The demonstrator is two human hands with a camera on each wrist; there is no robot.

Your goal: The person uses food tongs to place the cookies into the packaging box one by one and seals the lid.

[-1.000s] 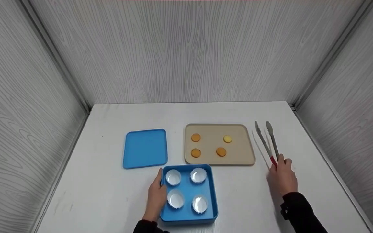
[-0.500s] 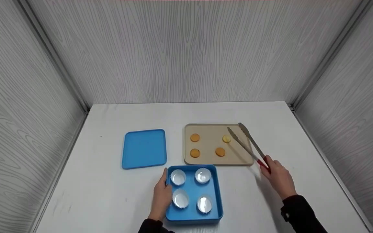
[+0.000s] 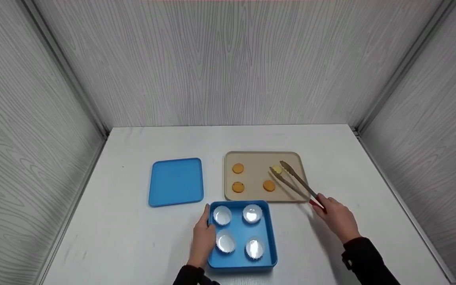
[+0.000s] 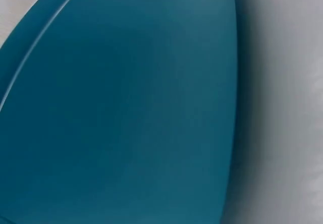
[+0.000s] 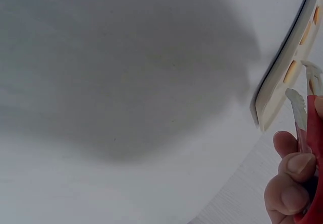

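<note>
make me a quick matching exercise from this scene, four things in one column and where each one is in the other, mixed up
Things:
1. tongs
2. blue lid
3. paper cups
4. cookies

Places:
A. on the beige tray
B. gripped by the right hand
C. flat on the table, left of the tray
D. inside the blue box, which the left hand touches

Pairs: 1-B, 2-C, 3-D, 4-A
</note>
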